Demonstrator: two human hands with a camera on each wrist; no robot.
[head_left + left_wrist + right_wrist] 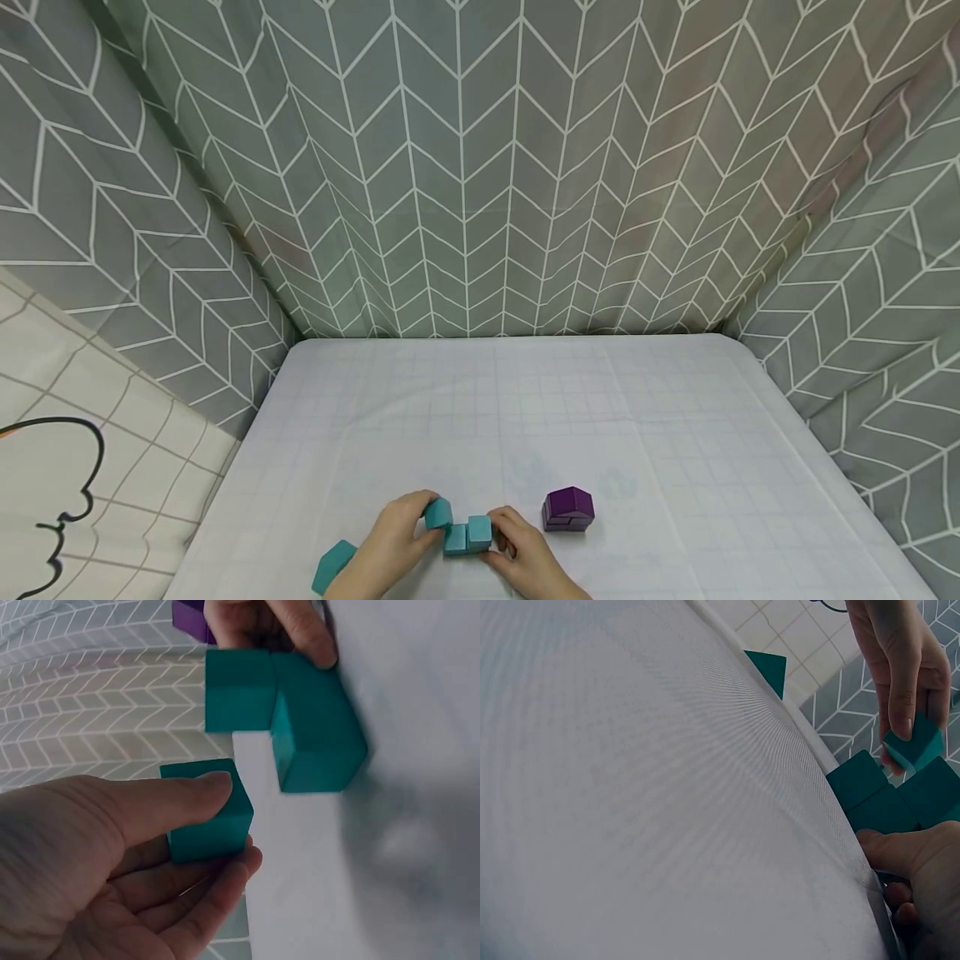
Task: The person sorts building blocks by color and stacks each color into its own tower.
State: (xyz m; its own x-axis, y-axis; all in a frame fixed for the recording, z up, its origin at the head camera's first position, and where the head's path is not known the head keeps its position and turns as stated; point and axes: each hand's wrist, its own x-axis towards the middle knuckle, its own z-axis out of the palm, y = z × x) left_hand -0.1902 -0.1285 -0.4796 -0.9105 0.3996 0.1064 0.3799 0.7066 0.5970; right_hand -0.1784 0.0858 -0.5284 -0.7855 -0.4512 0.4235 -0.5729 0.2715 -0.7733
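Observation:
My left hand (397, 533) pinches a teal cube (206, 814) between thumb and fingertips, raised up and to the left of a small teal block stack. The stack has a longer base block (319, 727) lying on the table and a cube (479, 532) on its right end. At the stack's right side my right hand (528, 554) grips it, thumb low in front and fingers curled behind. In the left wrist view, a gap shows between the held cube and the stack. The right wrist view shows the thumb of my right hand (926, 866) against the teal base.
A purple block group (567, 510) with a peaked top stands right of my right hand. Another teal piece (332, 567) lies left of my left forearm, which partly covers it. A white cloth covers the table (510, 400); patterned grey curtains (487, 167) surround it.

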